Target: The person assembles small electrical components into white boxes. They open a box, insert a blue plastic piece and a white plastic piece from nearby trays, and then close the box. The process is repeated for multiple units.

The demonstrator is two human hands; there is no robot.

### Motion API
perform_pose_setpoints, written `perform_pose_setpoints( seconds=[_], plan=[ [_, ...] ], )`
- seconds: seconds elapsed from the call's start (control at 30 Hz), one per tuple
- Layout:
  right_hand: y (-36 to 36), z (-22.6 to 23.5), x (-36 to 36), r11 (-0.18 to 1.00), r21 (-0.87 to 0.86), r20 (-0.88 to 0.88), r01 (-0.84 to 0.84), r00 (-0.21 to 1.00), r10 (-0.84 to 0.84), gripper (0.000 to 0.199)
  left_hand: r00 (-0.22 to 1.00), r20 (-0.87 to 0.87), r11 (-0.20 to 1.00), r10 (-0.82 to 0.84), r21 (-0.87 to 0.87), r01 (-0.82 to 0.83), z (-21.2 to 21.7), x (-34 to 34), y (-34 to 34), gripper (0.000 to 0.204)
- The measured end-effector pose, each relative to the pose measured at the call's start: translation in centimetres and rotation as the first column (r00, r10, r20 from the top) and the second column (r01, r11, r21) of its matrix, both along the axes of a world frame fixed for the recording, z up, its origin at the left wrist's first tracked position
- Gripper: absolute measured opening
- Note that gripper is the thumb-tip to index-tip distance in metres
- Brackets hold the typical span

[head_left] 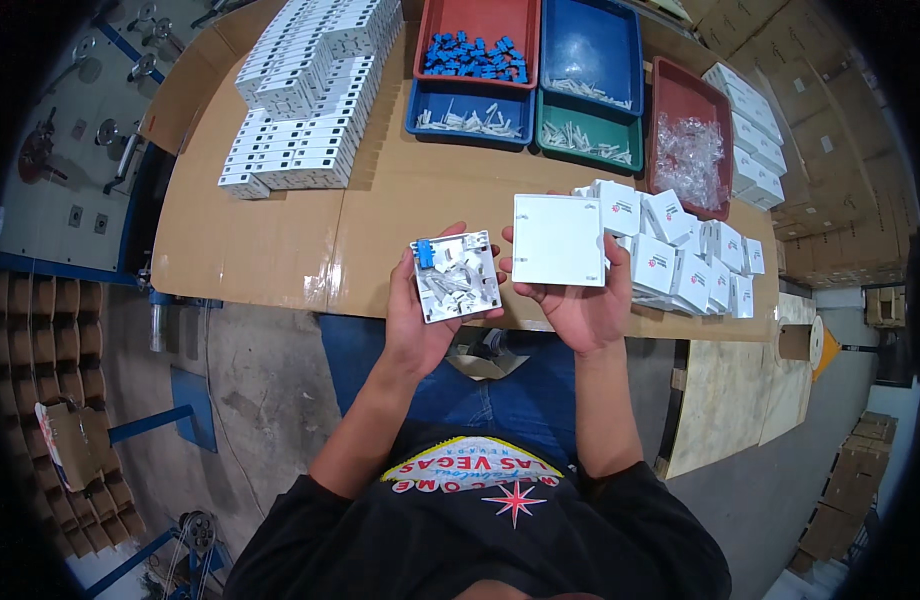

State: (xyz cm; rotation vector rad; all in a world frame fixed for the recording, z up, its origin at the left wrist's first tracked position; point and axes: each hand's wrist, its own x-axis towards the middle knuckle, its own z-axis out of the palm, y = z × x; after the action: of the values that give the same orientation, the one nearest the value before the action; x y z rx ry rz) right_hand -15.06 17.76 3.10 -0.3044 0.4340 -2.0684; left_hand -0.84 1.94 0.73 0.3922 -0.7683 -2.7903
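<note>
My left hand (418,328) is closed around a shallow white plastic box (486,268) with its inside facing up. A small blue connector (425,254) sits in its upper left corner, and several loose white and clear bits lie in the middle. Beside it, my right hand (592,318) grips a flat square white plastic cover (558,240), its plain face turned up, thumb on the right edge. The cover is apart from the box. Both are held above the near edge of the cardboard-covered table (380,215).
Stacked white boxes (305,110) stand at the left. Trays at the back hold blue connectors (470,58), white slim parts (470,122) and clear plastic bags (690,150). A pile of white covers (680,265) lies right of my right hand. White cartons (750,140) stand at the far right.
</note>
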Motion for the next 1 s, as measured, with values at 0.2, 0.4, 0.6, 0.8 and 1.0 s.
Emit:
perform_pose_setpoints(
  seconds=[0.2, 0.4, 0.6, 0.8, 1.0],
  plan=[
    [-0.3, -0.4, 0.1, 0.989, -0.140, 0.152, -0.045, 0.986, 0.066, 0.072, 0.998, 0.066, 0.999, -0.025, -0.035, 0.028, -0.3, -0.1, 0.0, 0.070],
    [-0.5, -0.7, 0.2, 0.992, -0.122, 0.217, -0.025, 0.975, 0.051, 0.072, 0.996, 0.083, 0.999, -0.033, -0.027, 0.035, -0.4, -0.1, 0.0, 0.069],
    [-0.3, -1.1, 0.3, 0.996, -0.076, 0.045, -0.053, 0.997, 0.056, 0.075, 0.996, 0.084, 0.999, -0.026, -0.024, 0.028, -0.7, -0.2, 0.0, 0.069],
    [-0.1, -0.1, 0.8, 0.998, 0.065, -0.099, 0.026, 0.995, -0.019, 0.096, 0.996, 0.080, 0.999, -0.035, -0.027, 0.037, -0.5, -0.3, 0.1, 0.069],
    [-0.2, 0.0, 0.8, 0.994, 0.108, -0.146, -0.009, 0.989, 0.025, 0.096, 0.995, 0.101, 1.000, -0.021, -0.018, 0.022, -0.4, -0.3, 0.2, 0.069]
  ],
)
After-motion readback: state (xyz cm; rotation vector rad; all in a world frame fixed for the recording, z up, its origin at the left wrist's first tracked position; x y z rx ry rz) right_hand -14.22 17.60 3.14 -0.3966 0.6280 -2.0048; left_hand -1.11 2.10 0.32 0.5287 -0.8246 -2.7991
